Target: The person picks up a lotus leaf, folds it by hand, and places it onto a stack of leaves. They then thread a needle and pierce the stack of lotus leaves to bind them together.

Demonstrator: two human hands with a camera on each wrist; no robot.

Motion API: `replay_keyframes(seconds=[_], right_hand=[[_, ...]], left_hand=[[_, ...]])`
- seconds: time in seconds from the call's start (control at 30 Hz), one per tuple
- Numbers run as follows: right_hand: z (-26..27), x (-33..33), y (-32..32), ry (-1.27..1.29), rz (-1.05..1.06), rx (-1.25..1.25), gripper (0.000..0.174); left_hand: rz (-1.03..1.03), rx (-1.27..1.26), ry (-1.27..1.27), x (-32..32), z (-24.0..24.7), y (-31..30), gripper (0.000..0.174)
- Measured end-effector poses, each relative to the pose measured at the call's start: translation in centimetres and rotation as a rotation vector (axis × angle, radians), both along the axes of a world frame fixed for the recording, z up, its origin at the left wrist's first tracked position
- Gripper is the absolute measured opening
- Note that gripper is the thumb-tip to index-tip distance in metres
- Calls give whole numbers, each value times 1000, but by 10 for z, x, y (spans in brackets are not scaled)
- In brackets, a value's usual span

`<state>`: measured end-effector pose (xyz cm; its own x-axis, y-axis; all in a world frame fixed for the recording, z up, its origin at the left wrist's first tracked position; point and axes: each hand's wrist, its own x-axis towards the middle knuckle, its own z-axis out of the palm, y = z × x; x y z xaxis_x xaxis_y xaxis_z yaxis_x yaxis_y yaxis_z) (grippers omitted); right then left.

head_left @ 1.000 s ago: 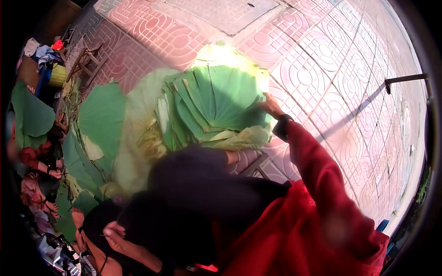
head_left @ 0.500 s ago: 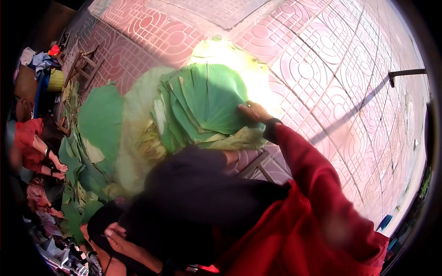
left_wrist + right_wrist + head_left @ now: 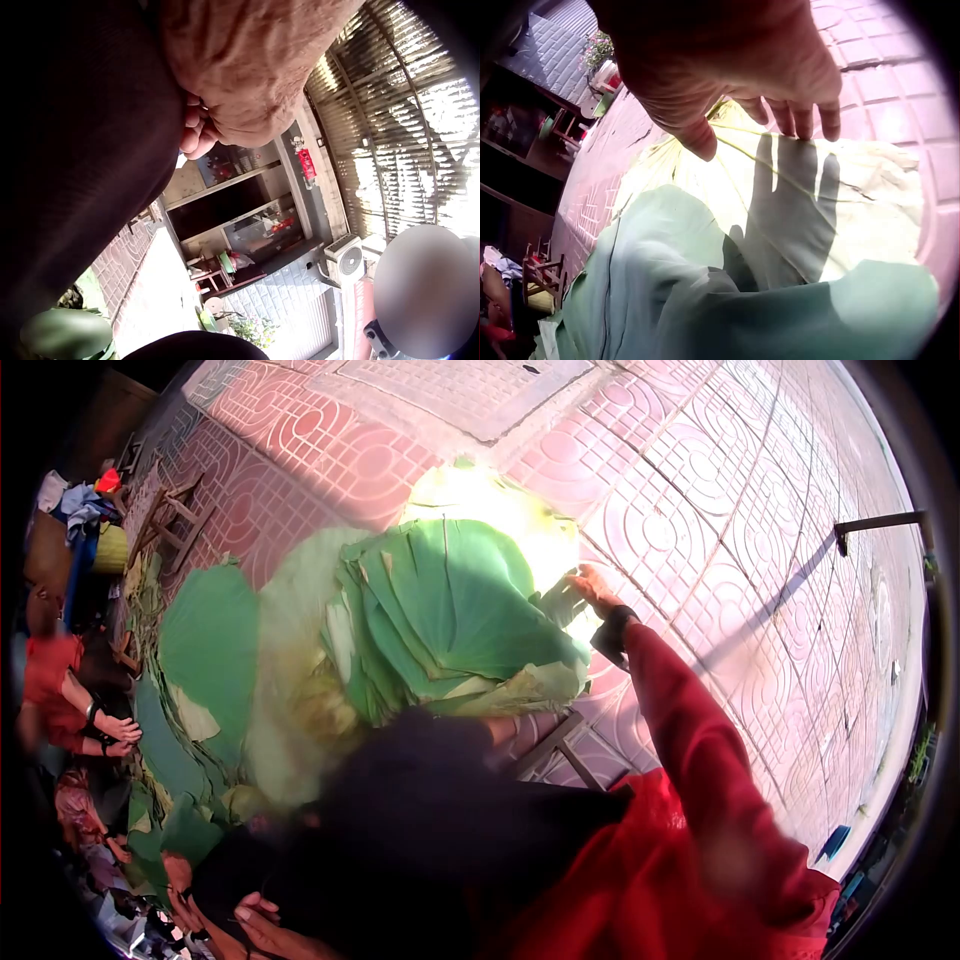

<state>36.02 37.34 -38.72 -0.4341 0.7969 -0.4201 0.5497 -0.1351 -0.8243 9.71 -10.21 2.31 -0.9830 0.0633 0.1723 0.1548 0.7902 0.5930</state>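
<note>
A stack of large green lotus leaves (image 3: 450, 600) lies in front of my knees, fanned out in layers. A sunlit pale yellow lotus leaf (image 3: 780, 202) shows beyond and under the green ones. My right hand (image 3: 597, 590) reaches to the stack's right side. In the right wrist view its fingers are spread over the pale leaf, casting shadows, with nothing gripped between them. My left hand (image 3: 268, 928) rests low by the dark cloth over my lap, fingers loosely curled. The left wrist view shows its curled fingertips (image 3: 196, 139) against dark cloth, partly hidden by the hand.
More lotus leaves (image 3: 210, 650) lie to the left, beside another person's hands (image 3: 120, 730). A wooden stool (image 3: 175, 515) stands at the far left. Patterned pink paving (image 3: 650, 540) surrounds the stack, and a stool frame (image 3: 565, 745) is near my knee.
My right hand moved inward over the green leaves, then back out to the right edge. A leaf edge near it now looks raised. The left hand stays low by my lap.
</note>
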Motion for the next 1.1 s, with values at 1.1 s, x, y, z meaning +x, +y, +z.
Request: replay_keyframes(seconds=[1.1], right_hand=[[306, -41, 124, -16, -100, 1125, 33]], left_hand=[[-221, 413, 51, -22, -28, -38, 30]])
